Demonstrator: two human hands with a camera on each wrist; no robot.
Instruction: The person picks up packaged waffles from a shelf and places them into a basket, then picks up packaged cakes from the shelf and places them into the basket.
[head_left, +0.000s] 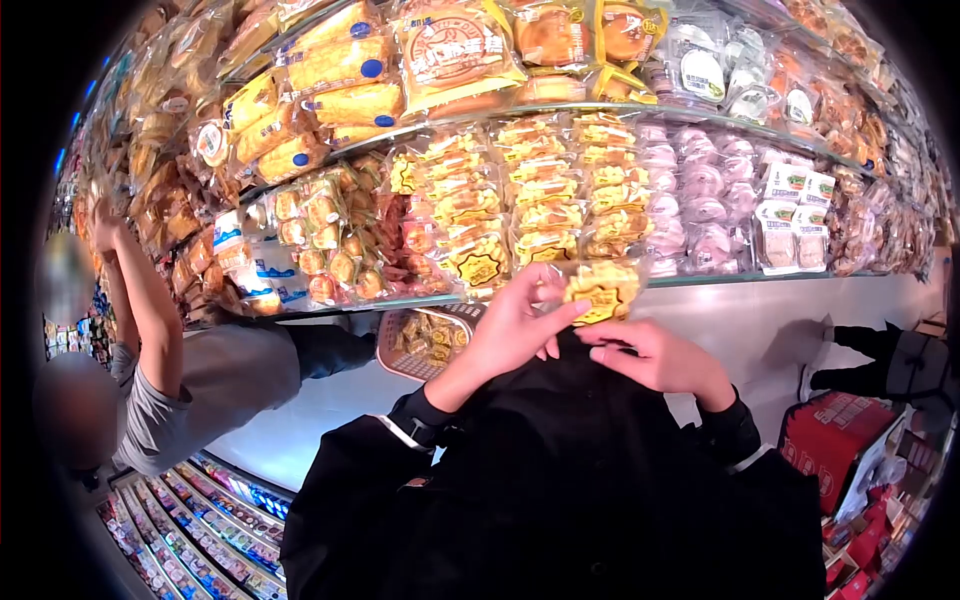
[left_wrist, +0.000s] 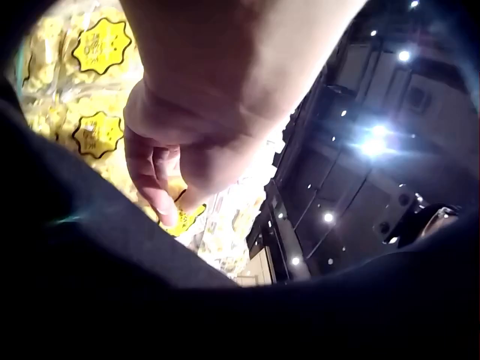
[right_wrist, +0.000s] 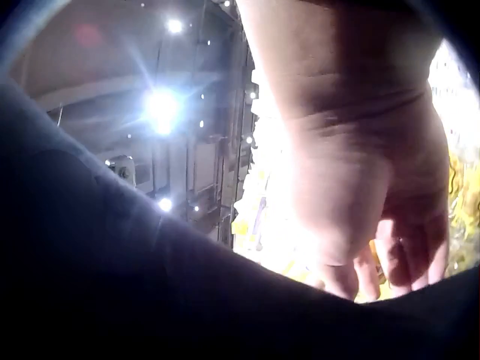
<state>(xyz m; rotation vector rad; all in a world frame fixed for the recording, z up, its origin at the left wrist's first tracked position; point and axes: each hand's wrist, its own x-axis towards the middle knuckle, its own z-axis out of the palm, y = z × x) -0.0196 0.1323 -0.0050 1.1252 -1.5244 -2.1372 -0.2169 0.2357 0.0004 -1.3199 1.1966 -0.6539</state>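
In the head view my left hand (head_left: 505, 325) pinches a clear-wrapped pastry pack (head_left: 605, 288) with a yellow, wavy-edged label. The pack is held in front of my chest, near the shelf edge. My right hand (head_left: 660, 357) is just under it, fingers loosely extended towards its lower edge. In the left wrist view my thumb and fingers close on the yellow label (left_wrist: 189, 219). Rows of similar packs (head_left: 550, 205) stand on the shelf just beyond my hands. A light plastic basket (head_left: 398, 362) with several yellow-labelled packs inside is below my left wrist.
Upper shelf has large yellow cake bags (head_left: 455, 45). Purple-tinted packs (head_left: 700, 190) and white-labelled boxes (head_left: 795, 215) fill the shelf to the right. A person in a grey shirt (head_left: 225, 385) reaches to the shelf on the left. A red box (head_left: 830, 440) stands at right.
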